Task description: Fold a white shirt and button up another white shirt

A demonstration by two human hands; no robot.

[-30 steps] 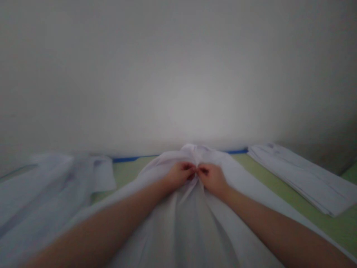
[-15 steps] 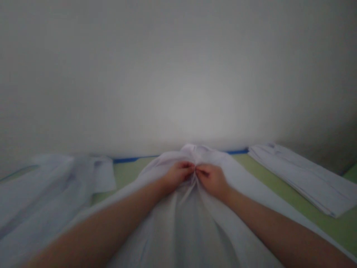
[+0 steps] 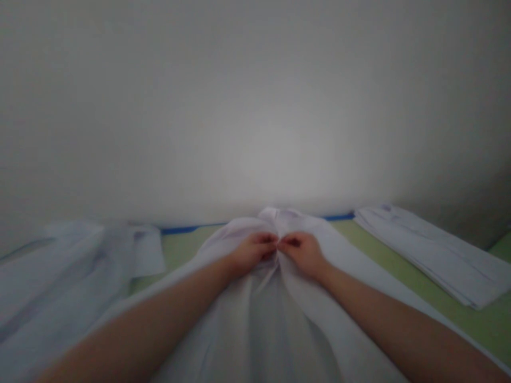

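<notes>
A long white garment (image 3: 271, 324) lies lengthwise in front of me, its collar end toward the wall and its near end spreading past the bottom of the view. My left hand (image 3: 255, 251) pinches the cloth at its middle line, just below the collar end. Right against those fingertips, my right hand (image 3: 302, 254) pinches the opposite side of the same spot. Folds run down from the pinched point toward me. Whatever small part lies between the fingertips, such as a button, is hidden and blurred.
On the left lies another loose white garment (image 3: 67, 282), rumpled. A folded stack of white cloth (image 3: 431, 255) rests on the right. Beneath is a green table surface (image 3: 179, 250) with a blue edge (image 3: 179, 230), against a plain grey wall (image 3: 255, 106).
Both hands stay at the same pinched spot, with only a slight shift of the fingers. The view has moved very little.
</notes>
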